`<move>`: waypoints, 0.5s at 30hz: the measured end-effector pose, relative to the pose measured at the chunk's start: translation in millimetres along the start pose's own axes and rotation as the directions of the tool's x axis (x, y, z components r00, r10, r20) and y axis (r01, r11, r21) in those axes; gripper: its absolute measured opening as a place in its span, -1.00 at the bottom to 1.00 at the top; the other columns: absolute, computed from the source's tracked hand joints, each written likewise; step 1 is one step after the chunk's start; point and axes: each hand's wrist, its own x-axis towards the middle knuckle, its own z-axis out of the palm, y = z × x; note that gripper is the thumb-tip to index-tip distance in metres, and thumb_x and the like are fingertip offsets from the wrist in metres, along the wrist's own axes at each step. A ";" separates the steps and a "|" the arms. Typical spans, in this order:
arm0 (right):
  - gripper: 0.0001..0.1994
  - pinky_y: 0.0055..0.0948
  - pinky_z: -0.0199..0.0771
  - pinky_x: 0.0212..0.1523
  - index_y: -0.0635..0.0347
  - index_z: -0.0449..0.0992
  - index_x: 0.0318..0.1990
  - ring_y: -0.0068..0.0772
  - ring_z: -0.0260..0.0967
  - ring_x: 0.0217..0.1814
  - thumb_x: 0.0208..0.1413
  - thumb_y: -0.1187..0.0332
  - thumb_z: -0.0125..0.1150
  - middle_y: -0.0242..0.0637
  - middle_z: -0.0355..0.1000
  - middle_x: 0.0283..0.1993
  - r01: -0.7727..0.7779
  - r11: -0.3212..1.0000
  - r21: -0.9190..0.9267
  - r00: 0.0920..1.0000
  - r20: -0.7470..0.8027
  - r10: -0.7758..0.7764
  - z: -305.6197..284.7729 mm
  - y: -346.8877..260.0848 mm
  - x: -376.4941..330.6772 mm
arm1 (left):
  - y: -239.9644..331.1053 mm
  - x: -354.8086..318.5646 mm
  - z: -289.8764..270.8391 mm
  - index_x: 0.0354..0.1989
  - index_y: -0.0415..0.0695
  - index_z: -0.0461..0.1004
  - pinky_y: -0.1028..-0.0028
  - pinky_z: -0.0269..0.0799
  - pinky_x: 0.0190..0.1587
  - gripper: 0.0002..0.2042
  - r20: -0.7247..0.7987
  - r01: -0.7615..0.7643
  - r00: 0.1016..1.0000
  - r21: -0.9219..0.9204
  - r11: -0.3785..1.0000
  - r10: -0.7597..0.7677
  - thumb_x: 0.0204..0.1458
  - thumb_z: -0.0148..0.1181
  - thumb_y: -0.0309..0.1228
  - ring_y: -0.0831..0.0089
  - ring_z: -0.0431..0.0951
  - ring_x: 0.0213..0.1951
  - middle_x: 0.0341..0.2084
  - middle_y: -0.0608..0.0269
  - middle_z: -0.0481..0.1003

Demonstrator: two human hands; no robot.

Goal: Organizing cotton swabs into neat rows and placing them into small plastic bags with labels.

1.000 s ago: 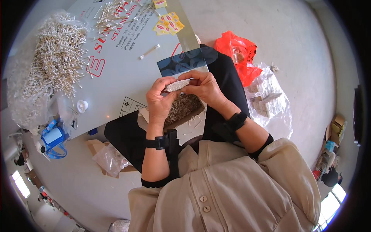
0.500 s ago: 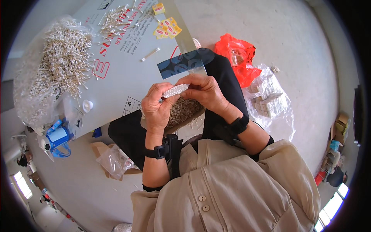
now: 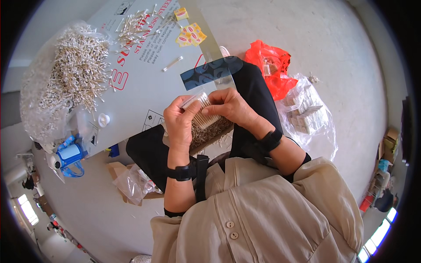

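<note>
Both hands hold a small clear packet of cotton swabs above my lap. My left hand is closed on its left side, the thumb lying across the front. My right hand pinches the right edge between thumb and fingers. The swabs stand side by side, sticks facing me, with clear film showing at the upper end. Just below, an open cardboard box on my lap contains many loose swabs, partly hidden by my hands.
On the table lie a big clear bag of swabs, loose swabs, yellow labels and a dark patterned strip. A blue bottle is at left. A red bag and a clear bag of packets lie at right.
The packet has been tilted so its stick sides show instead of the white tips. My right hand has shifted slightly lower along it. The view has moved slightly.
</note>
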 end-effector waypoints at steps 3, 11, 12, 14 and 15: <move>-0.80 -0.55 0.25 -0.48 0.36 0.59 -0.41 -0.69 0.24 -0.53 0.01 0.37 0.40 -0.46 0.42 -0.57 -0.166 0.977 0.134 0.985 -0.021 0.171 -2.0 -4.6 -2.8 | -2.4 0.6 -11.8 -0.33 -0.21 0.55 0.62 0.40 -0.42 -0.74 0.044 0.184 0.983 -0.206 0.961 -0.179 0.13 0.29 -0.23 0.61 0.47 -0.52 -0.53 0.38 0.50; -0.70 -0.66 0.08 -0.59 0.22 0.61 -0.42 -0.74 0.14 -0.60 0.17 0.15 0.29 -0.54 0.33 -0.59 -0.304 0.900 0.313 0.945 -0.025 0.328 4.7 2.6 -5.5 | -10.9 -2.8 -3.3 -0.44 -0.21 0.50 0.56 0.42 -0.46 -0.77 -0.021 0.213 0.975 -0.219 0.952 -0.222 0.14 0.27 -0.30 0.61 0.48 -0.52 -0.51 0.35 0.50; -0.70 -0.66 0.08 -0.59 0.22 0.61 -0.42 -0.74 0.14 -0.60 0.17 0.15 0.29 -0.54 0.33 -0.59 -0.303 0.899 0.315 0.945 -0.025 0.327 4.5 2.8 -6.4 | -13.5 -2.9 -4.2 -0.44 -0.21 0.50 0.56 0.42 -0.46 -0.77 -0.021 0.213 0.975 -0.217 0.953 -0.223 0.14 0.27 -0.30 0.61 0.48 -0.52 -0.51 0.35 0.50; -0.65 -0.67 0.08 -0.63 0.21 0.59 -0.38 -0.74 0.16 -0.59 0.23 0.07 0.22 -0.52 0.34 -0.57 -0.361 0.884 0.297 0.924 -0.017 0.382 3.8 2.7 -8.0 | -16.4 -3.3 -6.5 -0.43 -0.24 0.52 0.54 0.45 -0.35 -0.85 -0.031 0.281 0.951 -0.330 0.901 -0.308 0.10 0.28 -0.42 0.58 0.49 -0.46 -0.50 0.32 0.51; -0.65 -0.67 0.08 -0.63 0.21 0.59 -0.38 -0.74 0.16 -0.59 0.23 0.07 0.22 -0.52 0.34 -0.57 -0.359 0.885 0.298 0.925 -0.016 0.380 4.1 3.1 -9.5 | -19.1 -3.2 -7.5 -0.43 -0.24 0.52 0.54 0.45 -0.35 -0.85 -0.032 0.280 0.951 -0.329 0.902 -0.307 0.10 0.28 -0.42 0.58 0.49 -0.46 -0.50 0.32 0.51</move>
